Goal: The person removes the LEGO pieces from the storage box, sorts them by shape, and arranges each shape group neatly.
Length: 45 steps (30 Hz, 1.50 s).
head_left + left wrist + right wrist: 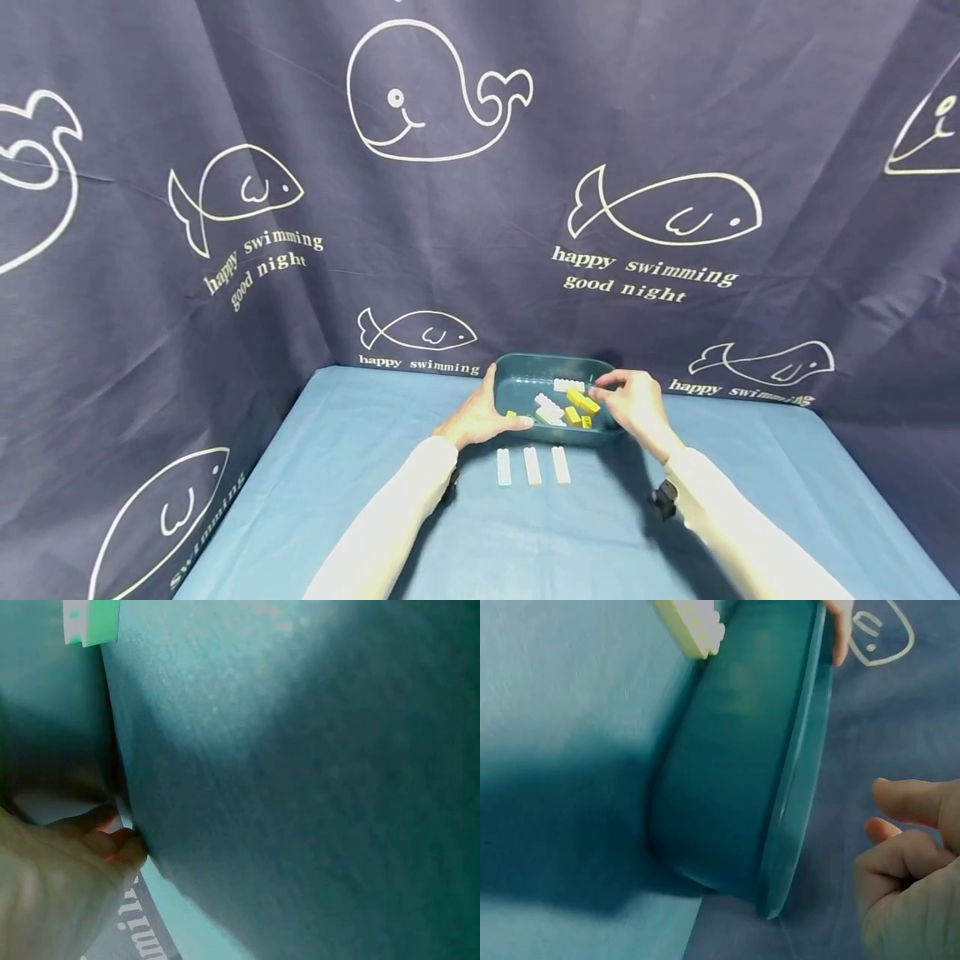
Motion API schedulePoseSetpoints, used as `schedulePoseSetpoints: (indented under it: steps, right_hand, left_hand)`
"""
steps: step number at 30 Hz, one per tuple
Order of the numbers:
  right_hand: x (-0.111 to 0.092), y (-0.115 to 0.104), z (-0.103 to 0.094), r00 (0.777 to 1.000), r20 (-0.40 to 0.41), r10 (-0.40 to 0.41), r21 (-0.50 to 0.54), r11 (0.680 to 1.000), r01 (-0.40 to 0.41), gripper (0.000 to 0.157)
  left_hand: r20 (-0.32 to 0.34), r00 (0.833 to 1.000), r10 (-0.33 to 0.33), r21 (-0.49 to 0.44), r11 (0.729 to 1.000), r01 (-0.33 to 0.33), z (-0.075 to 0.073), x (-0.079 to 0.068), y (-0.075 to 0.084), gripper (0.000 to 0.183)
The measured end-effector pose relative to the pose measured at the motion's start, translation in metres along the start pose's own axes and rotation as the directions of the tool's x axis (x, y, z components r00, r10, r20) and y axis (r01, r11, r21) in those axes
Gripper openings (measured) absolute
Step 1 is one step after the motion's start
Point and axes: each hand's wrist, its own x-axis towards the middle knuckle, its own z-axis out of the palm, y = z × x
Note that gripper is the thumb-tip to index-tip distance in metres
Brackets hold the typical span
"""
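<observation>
A dark teal plastic tub [517, 392] stands at the table's back edge, holding several yellow toy bricks [582, 402] and white toy bricks [550, 410]. My left hand [483, 417] grips its left end, thumb on the front rim and fingers along the side. Over the tub's right rim reaches my right hand [633, 404], its fingertips near the yellow bricks. In the right wrist view, the thumb and bent fingers show nothing between them. Three long pale bricks [532, 466] lie side by side in front of the tub.
A light blue cloth [540, 542] covers the table. Right behind the tub hangs a dark curtain [525, 283] with fish and whale drawings, which also runs along both sides. A dark wrist device [663, 500] sits at the right sleeve.
</observation>
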Motion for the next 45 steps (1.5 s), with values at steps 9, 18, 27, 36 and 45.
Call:
schedulePoseSetpoints:
  steps: [9,18,27,36,45]
  right_hand:
    - [0.027,0.012,0.015,0.999,0.014,0.045,0.019,0.999,-0.045,0.021]
    - [0.046,0.013,0.030,0.994,0.046,0.097,0.066,0.993,-0.100,0.025]
    - [0.058,0.013,0.036,0.997,0.037,0.071,0.063,0.995,-0.073,0.023]
    - [0.064,0.018,0.038,0.988,0.116,0.097,0.041,0.994,-0.103,0.023]
    - [0.069,0.023,0.043,0.986,0.161,0.033,0.003,0.999,-0.034,0.029]
  left_hand:
    - [-0.007,1.000,-0.002,-0.005,1.000,0.002,0.005,-0.002,0.001,0.137]
    - [-0.013,0.999,-0.035,-0.001,0.999,0.035,0.006,-0.001,0.000,0.137]
    - [-0.019,0.999,-0.035,0.005,0.999,0.035,0.002,-0.001,0.001,0.137]
    - [-0.023,0.999,-0.022,-0.001,1.000,0.022,0.000,-0.003,0.003,0.136]
    - [-0.020,0.999,-0.030,0.005,1.000,0.030,0.002,-0.001,0.001,0.137]
